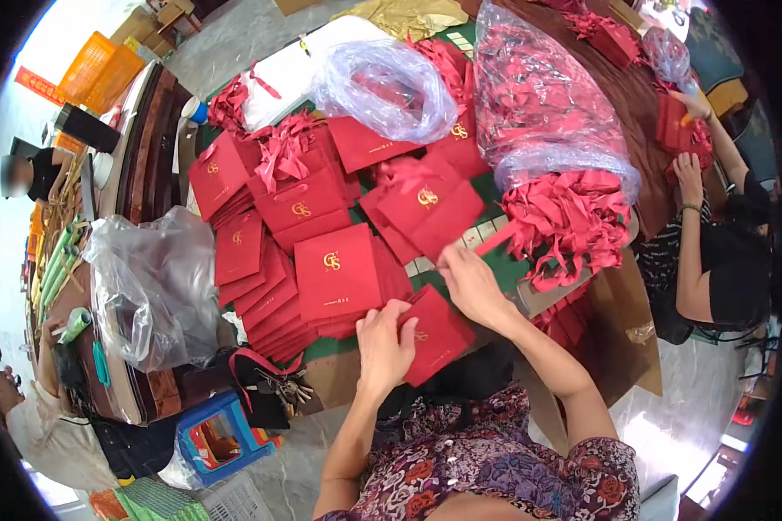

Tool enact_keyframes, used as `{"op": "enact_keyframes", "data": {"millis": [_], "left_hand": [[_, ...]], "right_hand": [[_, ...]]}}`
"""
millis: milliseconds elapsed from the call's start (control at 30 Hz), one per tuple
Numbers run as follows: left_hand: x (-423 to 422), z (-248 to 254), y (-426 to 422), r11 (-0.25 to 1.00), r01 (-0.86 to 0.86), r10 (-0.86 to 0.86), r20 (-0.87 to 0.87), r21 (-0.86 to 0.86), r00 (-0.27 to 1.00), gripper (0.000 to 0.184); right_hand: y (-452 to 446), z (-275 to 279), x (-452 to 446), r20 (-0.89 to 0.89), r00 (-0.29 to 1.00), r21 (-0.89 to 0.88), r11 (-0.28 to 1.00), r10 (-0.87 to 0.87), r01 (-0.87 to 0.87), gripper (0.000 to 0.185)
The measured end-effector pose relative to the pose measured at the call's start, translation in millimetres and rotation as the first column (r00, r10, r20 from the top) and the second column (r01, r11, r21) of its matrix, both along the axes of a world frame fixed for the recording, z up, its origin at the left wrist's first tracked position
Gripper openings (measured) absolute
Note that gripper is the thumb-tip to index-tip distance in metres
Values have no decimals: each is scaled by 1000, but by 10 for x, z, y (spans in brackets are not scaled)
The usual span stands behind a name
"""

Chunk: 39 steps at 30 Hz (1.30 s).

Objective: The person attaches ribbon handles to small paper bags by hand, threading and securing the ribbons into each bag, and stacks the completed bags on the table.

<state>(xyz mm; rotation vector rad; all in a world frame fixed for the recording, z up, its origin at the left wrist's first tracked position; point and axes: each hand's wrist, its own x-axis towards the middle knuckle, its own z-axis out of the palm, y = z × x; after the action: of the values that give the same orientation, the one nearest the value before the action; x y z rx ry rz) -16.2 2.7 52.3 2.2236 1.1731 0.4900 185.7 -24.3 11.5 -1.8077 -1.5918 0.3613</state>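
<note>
My left hand has its fingers closed on the left edge of a red bag with gold print, tilted near the table's front edge. Above that bag, my right hand is closed, thumb and fingers pinched on a red ribbon that runs toward the ribbon heap. Stacks of red bags with gold letters stand just beyond my left hand. To the right, a clear plastic sack full of red bags spills a heap of red ribbons. Some red bags lie behind my hands.
A crumpled clear plastic bag is at the left. Rolled clear plastic lies on the back stacks. A blue stool stands lower left. One person handles red bags at right; others are at left.
</note>
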Motion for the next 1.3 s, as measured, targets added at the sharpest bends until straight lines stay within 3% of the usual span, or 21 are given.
{"op": "enact_keyframes", "data": {"millis": [200, 300, 367, 433, 667, 833, 900, 1033, 1200, 1300], "left_hand": [[257, -75, 50, 988, 49, -41, 54, -145, 998, 21], [374, -119, 99, 988, 31, -20, 73, -148, 997, 22], [432, -143, 101, 986, 41, -22, 116, -162, 993, 22], [482, -145, 84, 983, 58, -30, 162, -173, 986, 23], [566, -75, 58, 964, 57, -2, 208, -261, 978, 20], [570, -106, 57, 954, 66, 5, 233, -294, 972, 20], [578, -106, 48, 975, 52, -6, 211, -214, 977, 19], [595, -81, 31, 984, 51, -15, 204, -170, 979, 18], [587, -110, 67, 907, 95, 61, 351, -410, 934, 19], [619, -117, 48, 927, 79, 61, 354, -366, 933, 19]], "right_hand": [[86, 130, 181, -330, 944, 76, 997, 6, 21, 12], [-253, 517, 236, -323, 946, -51, 997, 33, -52, 10], [-393, 497, 185, -328, 944, -50, 997, 38, -58, 10], [-473, 406, 163, -196, 981, -82, 996, 6, -23, 10], [-496, 325, 54, -374, 916, -86, 989, -144, 120, 13], [-497, 303, 78, -320, 938, -97, 989, -134, 108, 14], [-500, 295, 72, -313, 940, -115, 988, -139, 108, 14], [-489, 263, 64, -148, 983, -29, 994, -111, 108, 13], [-483, 194, 77, -95, 994, 57, 996, -58, 64, 16], [-490, 228, 35, -115, 983, 58, 987, -145, 152, 16]]}}
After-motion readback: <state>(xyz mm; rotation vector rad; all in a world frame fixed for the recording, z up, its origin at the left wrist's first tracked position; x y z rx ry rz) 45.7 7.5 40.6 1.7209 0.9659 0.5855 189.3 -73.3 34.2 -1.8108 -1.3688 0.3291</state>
